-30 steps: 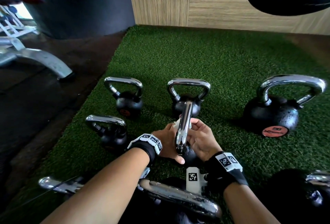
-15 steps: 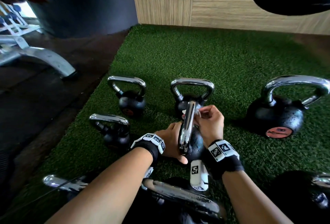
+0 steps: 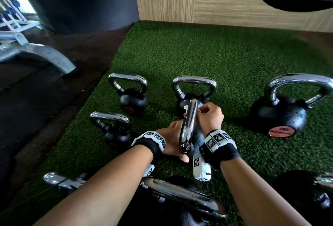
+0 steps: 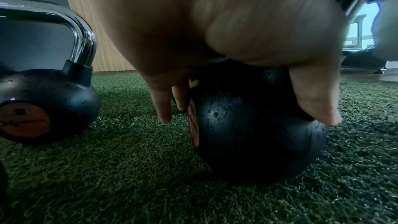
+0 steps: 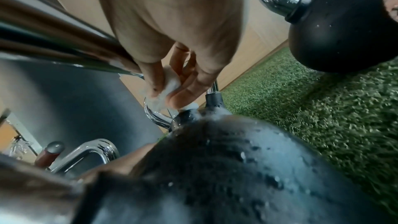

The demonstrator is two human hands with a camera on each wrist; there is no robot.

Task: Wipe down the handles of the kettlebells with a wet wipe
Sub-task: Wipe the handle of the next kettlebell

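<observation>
A small black kettlebell [image 3: 197, 135] stands on the green turf [image 3: 216, 54], its chrome handle [image 3: 188, 125] seen edge-on. My left hand [image 3: 171, 135] grips the top of its wet black body [image 4: 258, 134], fingers and thumb curled round it. My right hand [image 3: 210, 116] pinches a white wet wipe [image 5: 170, 84] against the far end of the handle [image 5: 64, 45]. A bit of the wipe [image 3: 185, 108] shows left of the handle's top.
Other chrome-handled kettlebells surround it: two at the left [image 3: 133, 98] [image 3: 111, 128], one right behind [image 3: 194, 89], a big one at the right [image 3: 281, 114], more near my body [image 3: 180, 195]. A bench leg [image 3: 45, 54] stands on the dark floor at the left. The wooden wall [image 3: 216, 0] is behind.
My right hand has slid the wipe along the handle away from me, toward its far end. My left hand has kept its hold on the kettlebell.
</observation>
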